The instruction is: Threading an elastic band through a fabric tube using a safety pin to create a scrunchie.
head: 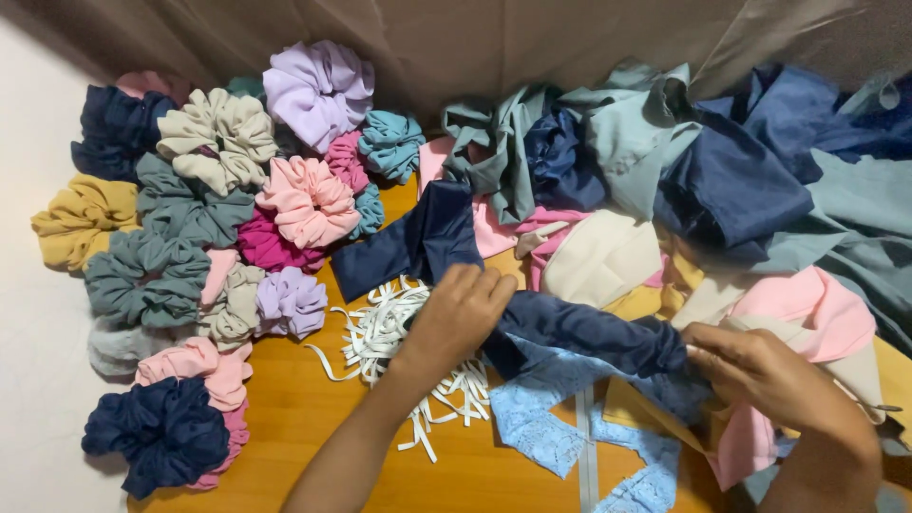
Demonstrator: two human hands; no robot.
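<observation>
I see my left hand (456, 318) reaching in, fingers (494, 285) curled over one end of a navy fabric tube (589, 337); my right hand (760, 370) pinches its gathered other end. It lies over white elastic strips (380, 332) on the wooden surface (304, 399), finished scrunchies (218, 218) heaped left, a brown curtain (456, 38) behind.

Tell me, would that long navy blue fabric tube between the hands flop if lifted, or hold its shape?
The long navy blue fabric tube would probably flop: it already bunches and wrinkles between the left hand and right hand. It looks light, being thin cloth. It seems unlikely to roll or slide far on the wooden table, since it lies limp.
</observation>
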